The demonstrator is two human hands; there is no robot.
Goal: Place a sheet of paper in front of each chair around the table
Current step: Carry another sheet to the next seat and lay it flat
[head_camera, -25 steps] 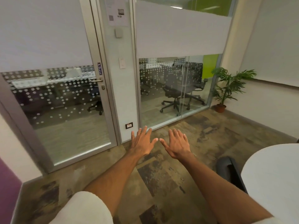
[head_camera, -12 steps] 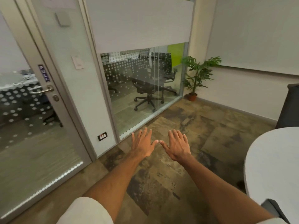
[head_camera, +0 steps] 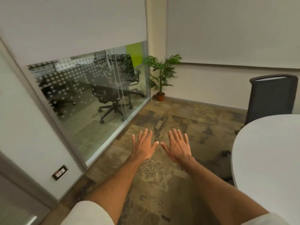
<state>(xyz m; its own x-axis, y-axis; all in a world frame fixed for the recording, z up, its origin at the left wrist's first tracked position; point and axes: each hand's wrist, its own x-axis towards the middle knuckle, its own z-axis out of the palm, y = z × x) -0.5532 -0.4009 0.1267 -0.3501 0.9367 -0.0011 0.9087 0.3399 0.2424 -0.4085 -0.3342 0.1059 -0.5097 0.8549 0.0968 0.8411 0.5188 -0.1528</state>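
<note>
Both my arms reach straight out over the carpet, palms down. My left hand and my right hand are side by side with fingers spread, thumbs almost touching, and neither holds anything. A white round table fills the right side of the view, its rim curving just right of my right forearm. A dark mesh-backed office chair stands at the table's far side against the wall. No sheet of paper is in view.
A glass partition with a dotted film runs along the left, with office chairs behind it. A potted plant stands in the far corner. A wall socket sits low on the left. Patterned carpet lies between glass and table.
The view has swung to the right: the glass door has slid out of frame, the table and the dark chair have come further in. My hands keep the same spread pose.
</note>
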